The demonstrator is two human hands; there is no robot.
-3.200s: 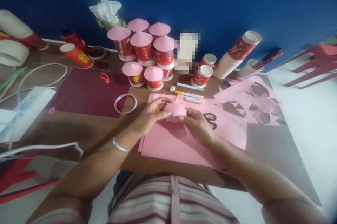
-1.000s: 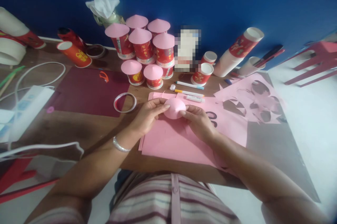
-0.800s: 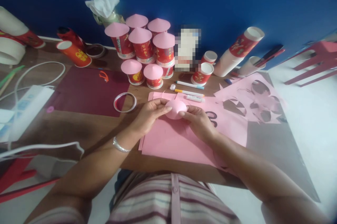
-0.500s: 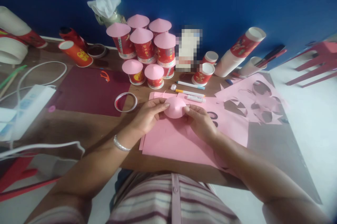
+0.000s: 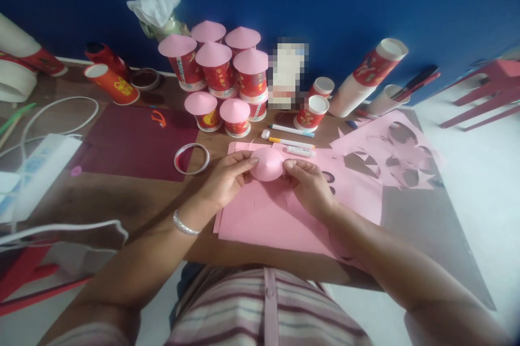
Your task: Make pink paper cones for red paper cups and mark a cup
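A shallow pink paper cone (image 5: 267,165) is held by its edges between my two hands, its tip facing up toward me. My left hand (image 5: 228,177) pinches the left rim between thumb and fingers. At the opposite rim, my right hand (image 5: 307,183) pinches with thumb and forefinger. Beneath them lies a stack of pink paper sheets (image 5: 260,224). Just beyond the cone are a small white tube (image 5: 301,151), a yellow-and-white marker (image 5: 291,143) and a teal-and-white marker (image 5: 292,130). Fingertips under the cone are partly hidden.
Red paper cups topped with pink cones (image 5: 221,76) stand stacked at the back. A tape roll (image 5: 192,159) lies left of the sheets, near dark red paper (image 5: 138,143). Cut pink scraps (image 5: 390,145) are to the right. A white power strip (image 5: 49,173) sits far left with its cable.
The whole view has shifted slightly, so things appear a little further left. Both hands keep their pinch on the cone, with the right fingers slightly moved at its edge.
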